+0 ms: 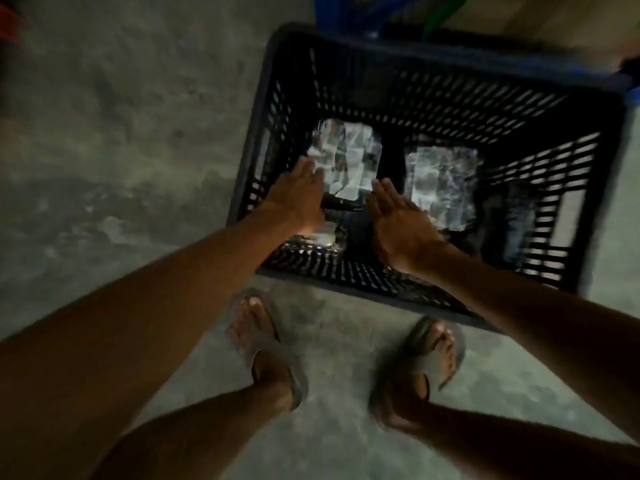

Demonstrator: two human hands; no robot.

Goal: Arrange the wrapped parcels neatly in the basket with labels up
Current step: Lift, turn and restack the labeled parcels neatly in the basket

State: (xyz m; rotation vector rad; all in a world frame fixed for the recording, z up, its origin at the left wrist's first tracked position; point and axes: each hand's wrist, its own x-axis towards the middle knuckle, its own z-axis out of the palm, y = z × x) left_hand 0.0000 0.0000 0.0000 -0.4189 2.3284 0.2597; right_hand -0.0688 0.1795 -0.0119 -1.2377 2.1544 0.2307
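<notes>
Concrete floor (104, 150) — parcels (346, 161) beyond both open hands (298, 199).

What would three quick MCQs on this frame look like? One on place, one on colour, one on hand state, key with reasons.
1. Where does the basket stand?
A. on a table
B. on the concrete floor
C. on a chair

2. What colour is the basket?
A. dark, near black
B. bright yellow
C. white

3. How are the left hand and right hand?
A. both fists closed on a parcel
B. both open, fingers straight, inside the basket
C. both resting on the person's knees

Key: B, the basket sits on the floor in front of the sandalled feet; A, its slotted walls are dark; B, flat open palms flank the left wrapped parcel.
</notes>
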